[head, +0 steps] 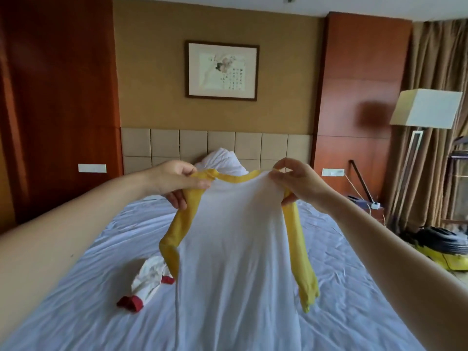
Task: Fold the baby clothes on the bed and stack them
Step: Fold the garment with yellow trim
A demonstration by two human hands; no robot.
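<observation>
Bed (83, 312): white sheet, creased, spread below and beyond both hands. Headboard (215, 143): padded beige panels, against the wall behind the hands. Shirt (235, 236): white body with yellow collar and long yellow sleeves, held up in the air above the bed between the two hands, its body hanging down toward the camera and both sleeves dangling free. Lamp (428, 108): square pale shade on a stand, well to the right of the right hand, in front of a brown curtain (440, 59). Picture (222, 70): framed, on the wall above and between the hands. Pillow (222, 160): white, at the head of the bed, seen just beyond the collar between the hands. Second garment (149, 279): white with red cuffs, lying crumpled on the sheet below the left hand, beside the hanging left sleeve. Left hand (174, 181): fingers and thumb curled, gripping the yellow shoulder of the shirt. Right hand (301, 184): pinching the opposite shoulder at the collar edge, lower fingers curled round the sleeve top.
</observation>
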